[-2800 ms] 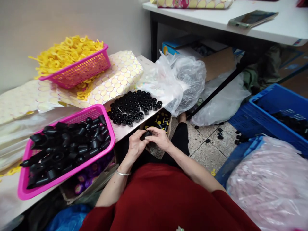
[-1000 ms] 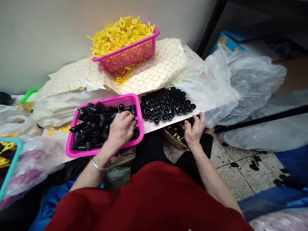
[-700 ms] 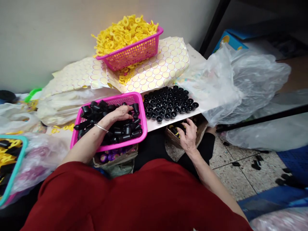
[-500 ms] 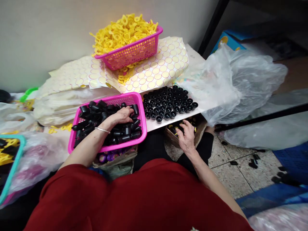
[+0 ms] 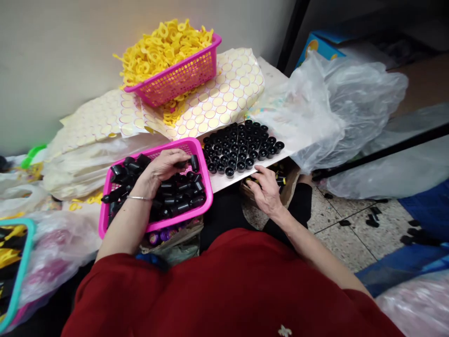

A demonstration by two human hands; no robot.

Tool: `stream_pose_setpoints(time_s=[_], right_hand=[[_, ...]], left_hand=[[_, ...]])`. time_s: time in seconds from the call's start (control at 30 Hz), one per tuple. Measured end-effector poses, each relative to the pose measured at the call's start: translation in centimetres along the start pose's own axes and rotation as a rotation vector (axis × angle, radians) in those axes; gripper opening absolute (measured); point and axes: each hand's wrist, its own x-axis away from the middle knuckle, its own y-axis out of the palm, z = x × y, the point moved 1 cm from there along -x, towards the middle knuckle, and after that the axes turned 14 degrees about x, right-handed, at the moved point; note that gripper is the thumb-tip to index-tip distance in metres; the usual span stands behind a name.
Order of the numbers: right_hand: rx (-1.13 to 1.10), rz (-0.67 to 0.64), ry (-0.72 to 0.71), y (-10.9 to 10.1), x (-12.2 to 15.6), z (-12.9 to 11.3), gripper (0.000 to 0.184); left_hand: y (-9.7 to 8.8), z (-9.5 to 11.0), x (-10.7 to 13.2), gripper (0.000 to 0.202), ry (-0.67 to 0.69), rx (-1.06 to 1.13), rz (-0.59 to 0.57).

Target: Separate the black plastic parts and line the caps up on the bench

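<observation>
My left hand reaches into a pink basket heaped with black plastic cylinders. Its fingers are closed on a dark piece, apparently one of these black plastic cylinders, mostly covered by the fingertips. At the table's front edge my right hand hovers over a cardboard box, thumb and fingers apart, with nothing plainly held. Black pieces with yellow parts show in that box beside the fingers. Several rows of round black caps stand on the white board between my hands.
Behind stands a pink basket piled with yellow ring-shaped pieces, on sticker sheets. Clear plastic bags lie to the right. A teal basket sits at left. Black pieces are scattered on the floor.
My left hand has drawn back slightly to the left and lifted, with a dark piece at its fingertips. My right hand has shifted slightly left toward the board's edge. The camera view has shifted.
</observation>
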Motion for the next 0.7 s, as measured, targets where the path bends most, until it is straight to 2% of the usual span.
stream_pose_setpoints(time_s=[0.07, 0.2, 0.37, 0.5, 0.53, 0.6, 0.7], right_hand=[[-0.066, -0.026, -0.060, -0.3, -1.6, -2.1, 0.017], [-0.177, -0.059, -0.218, 0.3, -5.1, -6.0, 0.021], [-0.129, -0.176, -0.371, 3.3, -8.8, -9.4, 0.041], [-0.047, -0.299, -0.493, 5.3, -9.1, -10.8, 0.033], [-0.033, -0.304, -0.502, 5.5, -8.8, -10.9, 0.030], [-0.008, -0.302, -0.527, 5.6, -7.8, -11.0, 0.026], [0.031, -0.290, -0.581, 5.1, -6.3, -10.7, 0.034]], left_hand=[[0.8, 0.4, 0.4, 0.030, -0.067, 0.171, -0.043], [2.1, 0.2, 0.9, 0.047, -0.169, 0.302, -0.119], [3.2, -0.5, 1.4, 0.054, -0.179, 0.309, -0.111], [2.7, -0.9, 1.1, 0.062, -0.175, 0.218, -0.115], [2.2, -0.9, 0.8, 0.065, -0.165, 0.173, -0.089], [0.8, -0.9, -0.2, 0.063, -0.067, 0.024, 0.034], [-1.4, -0.9, -2.1, 0.047, 0.133, -0.294, 0.218]])
